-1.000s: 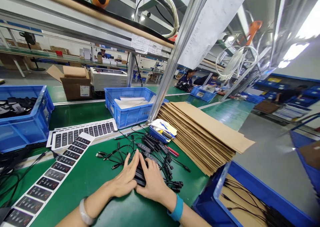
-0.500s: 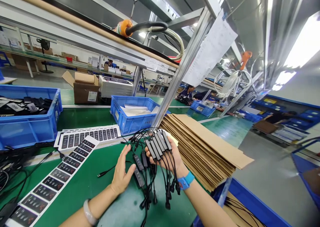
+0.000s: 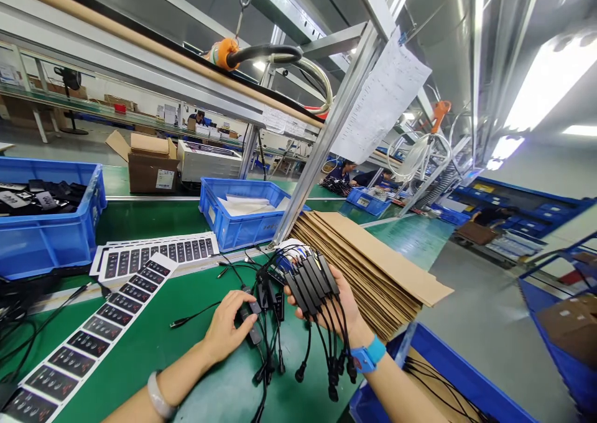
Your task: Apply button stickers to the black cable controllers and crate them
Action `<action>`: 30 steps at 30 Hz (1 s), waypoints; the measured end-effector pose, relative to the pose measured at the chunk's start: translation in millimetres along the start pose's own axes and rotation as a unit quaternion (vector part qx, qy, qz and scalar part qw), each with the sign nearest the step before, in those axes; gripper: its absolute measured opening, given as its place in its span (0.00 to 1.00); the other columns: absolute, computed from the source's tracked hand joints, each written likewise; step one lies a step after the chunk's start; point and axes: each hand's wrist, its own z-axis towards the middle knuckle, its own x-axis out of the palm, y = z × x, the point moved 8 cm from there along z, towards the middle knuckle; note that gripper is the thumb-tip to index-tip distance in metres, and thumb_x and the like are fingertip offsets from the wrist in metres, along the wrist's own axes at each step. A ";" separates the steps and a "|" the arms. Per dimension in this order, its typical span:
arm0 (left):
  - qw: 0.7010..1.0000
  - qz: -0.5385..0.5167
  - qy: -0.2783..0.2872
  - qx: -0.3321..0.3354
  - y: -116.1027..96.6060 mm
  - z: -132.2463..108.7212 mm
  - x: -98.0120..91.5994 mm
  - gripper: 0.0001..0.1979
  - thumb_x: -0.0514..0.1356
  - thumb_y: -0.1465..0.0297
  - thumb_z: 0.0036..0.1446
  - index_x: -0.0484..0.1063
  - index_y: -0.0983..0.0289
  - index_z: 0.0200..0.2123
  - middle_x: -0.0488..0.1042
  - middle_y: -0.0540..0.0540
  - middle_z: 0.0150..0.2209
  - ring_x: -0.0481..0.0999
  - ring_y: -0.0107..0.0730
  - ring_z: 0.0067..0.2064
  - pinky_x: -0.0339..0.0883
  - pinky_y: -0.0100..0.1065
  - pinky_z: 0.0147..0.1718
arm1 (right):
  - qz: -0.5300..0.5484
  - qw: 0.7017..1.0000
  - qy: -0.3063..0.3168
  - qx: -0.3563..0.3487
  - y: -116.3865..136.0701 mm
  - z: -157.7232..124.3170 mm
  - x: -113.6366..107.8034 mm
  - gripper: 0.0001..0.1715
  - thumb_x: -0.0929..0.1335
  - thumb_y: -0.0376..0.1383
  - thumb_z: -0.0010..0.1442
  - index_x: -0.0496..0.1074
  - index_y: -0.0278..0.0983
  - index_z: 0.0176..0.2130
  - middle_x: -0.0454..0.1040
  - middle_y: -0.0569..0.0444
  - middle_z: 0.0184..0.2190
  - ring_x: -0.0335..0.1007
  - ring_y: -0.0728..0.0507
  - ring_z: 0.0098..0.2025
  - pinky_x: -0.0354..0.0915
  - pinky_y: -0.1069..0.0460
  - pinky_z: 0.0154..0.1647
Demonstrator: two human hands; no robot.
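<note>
My right hand [image 3: 347, 308] grips a side-by-side bundle of black inline cable controllers [image 3: 311, 286], raised over the bench, their cables and round connectors dangling below. On the green mat, my left hand [image 3: 228, 323] has its thumb and fingers around another black inline controller [image 3: 253, 306]. More controllers and tangled cables [image 3: 268, 292] lie between the two hands. To the left runs a strip of black button labels [image 3: 102, 328], with further label sheets [image 3: 158, 254] behind it.
A stack of flat cardboard [image 3: 359, 267] borders my right hand, with a blue bin [image 3: 448, 373] below it. Blue crates stand at far left [image 3: 46, 239] and behind the mat [image 3: 242, 227]. A metal post [image 3: 321, 143] rises beyond the bundle. Other people sit farther back.
My left hand has moved from open beside the loose controllers to fingers closing around one. The bundle in my right hand has shifted slightly right and down and turned its dark faces up.
</note>
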 end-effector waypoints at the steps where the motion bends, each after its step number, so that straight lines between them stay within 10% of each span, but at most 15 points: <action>1: 1.000 0.003 0.012 0.007 -1.1 -0.3 2.4 0.11 0.55 0.64 0.62 0.70 0.61 0.44 0.74 0.57 0.43 0.72 0.41 0.47 0.68 0.43 0.47 | -0.012 1.000 -0.005 -0.001 -0.9 -2.6 -2.0 0.43 0.54 0.63 0.54 0.72 0.34 0.46 0.76 0.39 0.44 0.72 0.38 0.43 0.66 0.45 0.39; 12: 0.993 0.046 0.105 -0.010 5.2 -2.9 18.4 0.12 0.56 0.64 0.61 0.72 0.62 0.45 0.76 0.59 0.45 0.73 0.41 0.48 0.68 0.45 0.49 | -0.002 1.000 0.024 -0.004 -5.0 -1.8 9.6 0.42 0.57 0.63 0.53 0.71 0.32 0.46 0.76 0.38 0.43 0.72 0.36 0.44 0.67 0.44 0.40; 19: 0.947 0.159 0.277 0.043 10.5 -18.9 46.7 0.27 0.58 0.56 0.60 0.62 0.50 0.62 0.51 0.60 0.68 0.47 0.60 0.68 0.46 0.68 0.61 | -0.014 0.999 0.033 -0.013 -10.1 -2.3 9.6 0.40 0.58 0.61 0.53 0.73 0.33 0.45 0.77 0.39 0.41 0.73 0.35 0.43 0.67 0.41 0.41; 30: 0.958 0.168 0.230 0.038 18.3 -21.5 49.3 0.32 0.57 0.58 0.61 0.54 0.56 0.65 0.52 0.66 0.67 0.46 0.54 0.69 0.44 0.64 0.63 | -0.011 1.000 0.005 -0.016 -13.1 -3.4 8.1 0.39 0.59 0.60 0.52 0.71 0.35 0.48 0.78 0.41 0.41 0.74 0.36 0.40 0.67 0.42 0.39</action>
